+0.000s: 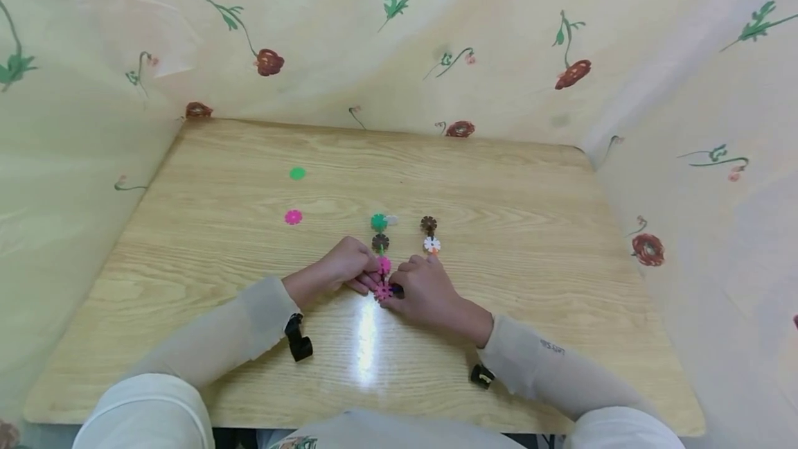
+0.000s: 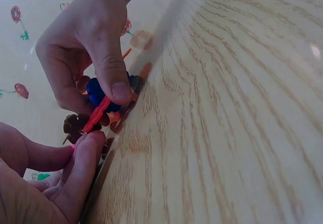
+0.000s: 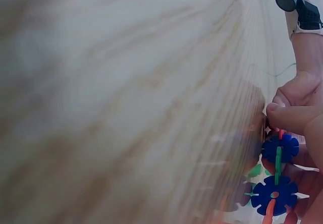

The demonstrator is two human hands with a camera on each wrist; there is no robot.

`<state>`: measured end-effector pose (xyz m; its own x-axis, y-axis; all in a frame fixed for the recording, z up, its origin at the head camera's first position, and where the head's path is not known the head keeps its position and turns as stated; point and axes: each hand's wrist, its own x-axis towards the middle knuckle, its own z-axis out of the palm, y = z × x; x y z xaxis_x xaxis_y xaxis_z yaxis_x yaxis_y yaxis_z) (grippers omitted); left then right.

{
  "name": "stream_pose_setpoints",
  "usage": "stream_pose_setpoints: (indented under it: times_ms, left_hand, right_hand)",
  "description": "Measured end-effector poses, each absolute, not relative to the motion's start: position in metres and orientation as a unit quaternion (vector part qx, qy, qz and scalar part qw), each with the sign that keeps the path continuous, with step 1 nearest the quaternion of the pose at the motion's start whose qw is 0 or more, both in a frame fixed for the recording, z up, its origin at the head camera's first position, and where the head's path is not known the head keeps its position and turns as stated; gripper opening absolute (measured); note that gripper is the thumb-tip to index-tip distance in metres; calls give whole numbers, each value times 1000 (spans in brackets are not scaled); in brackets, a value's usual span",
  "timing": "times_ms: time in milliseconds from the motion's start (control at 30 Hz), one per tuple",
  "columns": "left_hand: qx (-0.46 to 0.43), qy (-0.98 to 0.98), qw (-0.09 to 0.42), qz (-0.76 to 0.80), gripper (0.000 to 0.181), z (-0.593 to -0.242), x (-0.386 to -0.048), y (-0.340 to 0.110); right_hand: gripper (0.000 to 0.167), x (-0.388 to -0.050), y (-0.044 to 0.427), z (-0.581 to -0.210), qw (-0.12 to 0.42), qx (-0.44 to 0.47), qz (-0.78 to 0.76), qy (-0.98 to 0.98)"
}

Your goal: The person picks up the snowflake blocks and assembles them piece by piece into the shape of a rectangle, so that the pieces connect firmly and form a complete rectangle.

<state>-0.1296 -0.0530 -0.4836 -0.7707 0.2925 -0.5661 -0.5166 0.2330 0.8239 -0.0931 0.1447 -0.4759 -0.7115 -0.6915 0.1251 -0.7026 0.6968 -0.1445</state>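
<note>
A chain of flower-shaped interlocking discs lies before me, with a green disc (image 1: 378, 222) and a dark brown disc (image 1: 380, 242) at its far end. My left hand (image 1: 346, 263) pinches a pink disc (image 1: 384, 266) in this chain. From the other side my right hand (image 1: 430, 294) holds a blue disc (image 2: 96, 92), its thumb pressed on it. Between both hands a pink disc (image 1: 382, 291) stands edge-on in the left wrist view. Another blue disc (image 3: 275, 196) and a green disc (image 3: 278, 165) show under my right fingers.
Beyond my right hand stretch a brown disc (image 1: 428, 224) and a white disc (image 1: 431, 244), joined in line. A loose green disc (image 1: 297, 173) and a loose pink disc (image 1: 294, 217) lie farther left on the wooden table (image 1: 511, 192). Flowered sheeting (image 1: 349, 40) surrounds the table's back and sides.
</note>
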Motion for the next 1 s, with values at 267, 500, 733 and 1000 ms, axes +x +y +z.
stream_pose_setpoints:
  times_ms: [267,500,733,1000]
  left_hand:
    - [-72,729,337,592,17,-477,-134,-55]
    - [-59,753,339,561,22,-469,-139,-59]
    - [-12,855,229,466,38,-463,-159,-90]
    - [-30,935,75,345,20,-451,-224,-161]
  right_hand:
    - [44,-100,146,-466,-3,369,84,-926]
    - [49,-121,154,-445,-57,371,93,-922]
    - [29,-164,162,-417,-56,333,165,-927]
    - [27,-219,184,-414,-108,236,271,-927]
